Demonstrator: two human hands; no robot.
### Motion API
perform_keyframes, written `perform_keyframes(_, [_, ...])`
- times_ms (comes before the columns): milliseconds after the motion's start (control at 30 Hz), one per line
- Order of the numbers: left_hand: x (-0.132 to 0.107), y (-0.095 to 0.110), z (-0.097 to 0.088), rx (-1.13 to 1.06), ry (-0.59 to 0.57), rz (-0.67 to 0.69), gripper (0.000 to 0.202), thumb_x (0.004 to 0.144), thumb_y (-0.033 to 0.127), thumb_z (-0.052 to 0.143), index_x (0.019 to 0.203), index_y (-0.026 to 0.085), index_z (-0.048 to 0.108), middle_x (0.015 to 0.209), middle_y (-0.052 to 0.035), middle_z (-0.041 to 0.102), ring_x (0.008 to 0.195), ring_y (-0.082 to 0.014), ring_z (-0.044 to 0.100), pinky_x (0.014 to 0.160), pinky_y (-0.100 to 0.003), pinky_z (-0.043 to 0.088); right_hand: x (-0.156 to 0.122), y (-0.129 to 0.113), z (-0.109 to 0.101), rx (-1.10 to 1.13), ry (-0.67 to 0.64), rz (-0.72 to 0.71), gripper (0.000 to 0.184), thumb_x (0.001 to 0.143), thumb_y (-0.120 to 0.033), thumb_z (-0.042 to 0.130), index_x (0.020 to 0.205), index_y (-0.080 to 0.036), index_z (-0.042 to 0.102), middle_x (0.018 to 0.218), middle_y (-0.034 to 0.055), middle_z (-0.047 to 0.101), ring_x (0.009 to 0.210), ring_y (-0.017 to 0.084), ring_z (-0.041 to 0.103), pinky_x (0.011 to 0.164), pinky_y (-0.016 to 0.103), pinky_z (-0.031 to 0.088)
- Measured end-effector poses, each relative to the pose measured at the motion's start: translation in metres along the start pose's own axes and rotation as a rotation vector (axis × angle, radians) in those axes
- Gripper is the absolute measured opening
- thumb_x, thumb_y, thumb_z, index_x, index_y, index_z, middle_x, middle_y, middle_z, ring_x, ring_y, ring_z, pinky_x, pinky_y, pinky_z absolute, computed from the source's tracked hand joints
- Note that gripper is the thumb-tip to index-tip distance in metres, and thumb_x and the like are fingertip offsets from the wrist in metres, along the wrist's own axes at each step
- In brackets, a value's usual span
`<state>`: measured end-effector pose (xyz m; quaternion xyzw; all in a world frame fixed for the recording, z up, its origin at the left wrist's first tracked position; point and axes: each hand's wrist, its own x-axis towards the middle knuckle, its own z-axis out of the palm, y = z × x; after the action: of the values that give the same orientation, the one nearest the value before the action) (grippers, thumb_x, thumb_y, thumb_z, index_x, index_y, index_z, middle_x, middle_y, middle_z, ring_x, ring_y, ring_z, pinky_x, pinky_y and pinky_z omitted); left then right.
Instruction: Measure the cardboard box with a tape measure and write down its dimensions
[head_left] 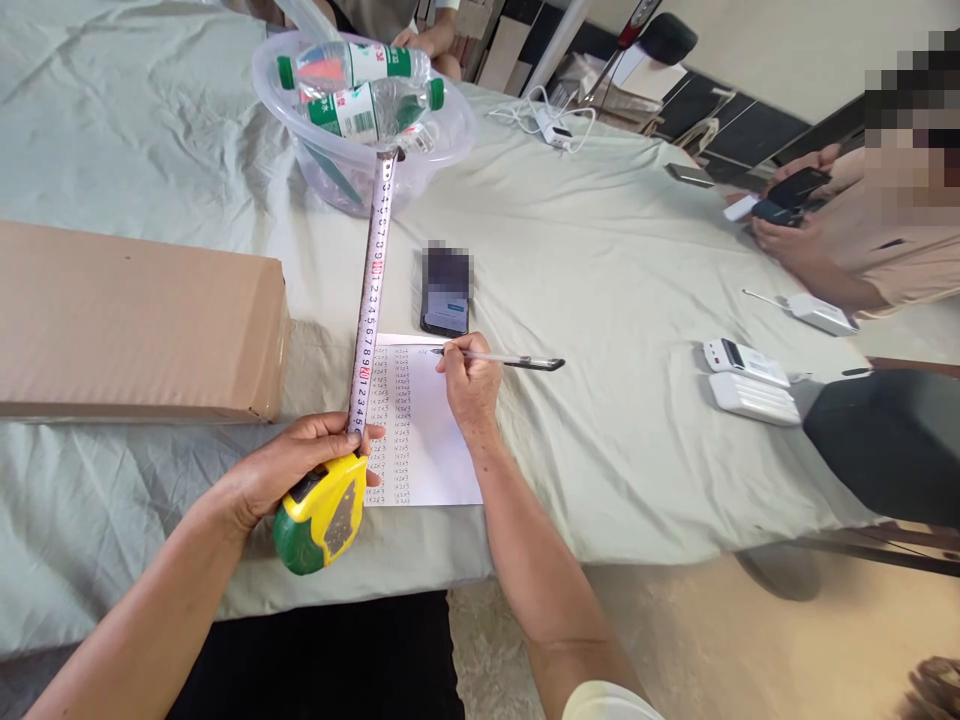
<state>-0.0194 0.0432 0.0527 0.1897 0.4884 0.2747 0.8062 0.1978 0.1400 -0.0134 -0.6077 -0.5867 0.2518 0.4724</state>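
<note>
My left hand (300,455) is closed around a yellow and green tape measure (326,515), thumb on the blade. The pulled-out blade stretches away from me, its tip overlapping the side of a clear plastic basin (442,150) in the picture; whether they touch I cannot tell. In my right hand (472,385) is a pen (525,360), its point at the upper part of a sheet of paper (435,440). Columns of handwritten "1x2x3" cover the sheet's left side, and a short entry begins a third column. Just beyond the paper lies a phone (448,290) with its screen lit.
Plastic bottles (364,110) with green caps fill the basin. A cardboard box (135,320) stands at left. White power strips (750,380) lie at right on the pale green cloth (600,450). A person at right holds a dark device (795,195); another person's hand (424,40) shows behind the basin.
</note>
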Motion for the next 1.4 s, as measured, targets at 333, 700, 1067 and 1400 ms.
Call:
perform_keyframes(333, [0.0,0.0,0.0,-0.013,0.0,-0.009,0.025,0.076,0.034,0.082,0.084,0.015,0.068,0.14,-0.0119,0.063,0.089,-0.0258,0.075,0.072,-0.032,0.057,0.001,0.003,0.001,-0.038,-0.038,0.023,0.015,0.086,-0.034,0.049,0.076,-0.024,0.053,0.058,-0.0041,0.061,0.055,0.015,0.055,0.06,0.027,0.04])
perform_keyframes(700, [-0.001,0.002,0.002,-0.012,0.016,-0.01,0.024,0.076,0.034,0.082,0.084,0.015,0.068,0.14,-0.0123,0.062,0.089,-0.0259,0.075,0.073,-0.033,0.058,0.0,0.004,0.0,-0.042,-0.041,0.018,0.014,0.085,-0.032,0.048,0.073,-0.025,0.051,0.057,-0.0043,0.059,0.052,0.015,0.051,0.057,0.027,0.037])
perform_keyframes(1067, [-0.002,-0.001,0.0,0.001,0.009,-0.004,0.021,0.08,0.033,0.079,0.087,0.015,0.07,0.122,-0.0117,0.071,0.091,-0.0256,0.074,0.072,-0.032,0.058,0.002,-0.001,-0.002,0.169,0.065,0.114,0.012,0.081,-0.032,0.052,0.073,-0.023,0.055,0.055,-0.0043,0.059,0.052,0.013,0.047,0.058,0.026,0.039])
perform_keyframes(1400, [-0.006,-0.008,-0.003,0.078,-0.113,0.14,0.017,0.087,0.031,0.072,0.085,0.014,0.069,0.09,-0.0108,0.075,0.083,-0.0226,0.072,0.075,-0.031,0.057,0.017,0.005,-0.013,0.565,0.231,0.252,0.015,0.081,-0.036,0.057,0.081,-0.021,0.053,0.058,-0.0053,0.059,0.046,0.007,0.042,0.047,0.02,0.033])
